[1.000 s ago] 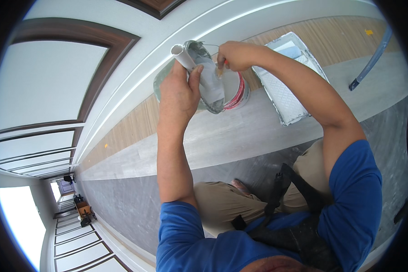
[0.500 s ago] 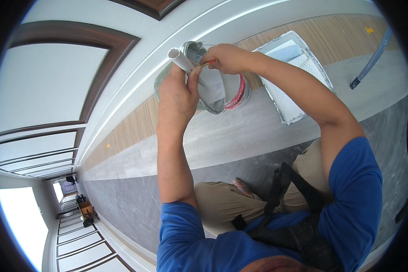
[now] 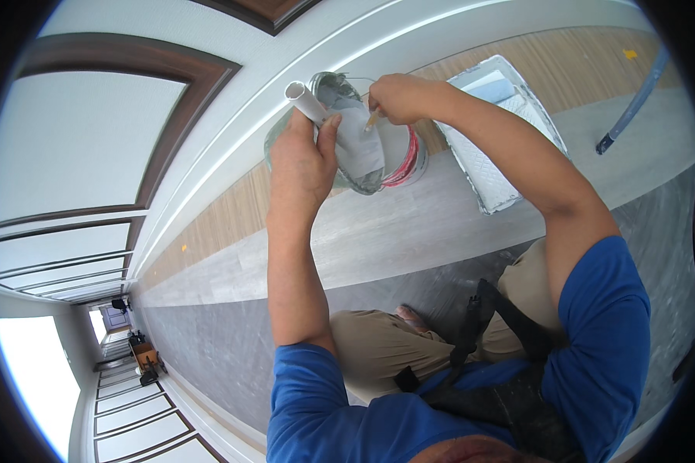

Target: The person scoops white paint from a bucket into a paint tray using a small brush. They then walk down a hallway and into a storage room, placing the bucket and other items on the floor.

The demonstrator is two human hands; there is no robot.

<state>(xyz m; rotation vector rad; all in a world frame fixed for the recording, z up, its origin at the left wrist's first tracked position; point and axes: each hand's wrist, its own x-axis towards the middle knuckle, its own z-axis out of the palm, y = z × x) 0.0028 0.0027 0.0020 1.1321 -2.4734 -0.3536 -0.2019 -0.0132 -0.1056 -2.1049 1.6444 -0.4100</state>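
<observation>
Brush, or a slim tool much like one, lies between the two hands, right of the left hand and directly under the right hand, which is the nearer because it holds it. Its long axis slants down from the right fingertips toward the near left, with its tip over the mouth of a grey-green pail; whether the tip touches the paint I cannot tell.

The right fingers are curled in and pinch the brush, its upper end hidden by the grip. The left hand is wrapped around a white tube, thumb along the right side; the tube's hollow round end points to the far left. Whether tube and pail are joined cannot be made out.

The pail looks tipped, mouth to the right, its rim crusted with dried grey paint, its inside coated smooth and white. Just right of it, partly behind its rim, stands a round bucket with a glossy red band. Farther right lies a shallow tray, paint-smeared at the edges, its bed finely ridged, with a soft pale-blue roller in its far part. Wood-grain boards run beneath, smooth and matt.
</observation>
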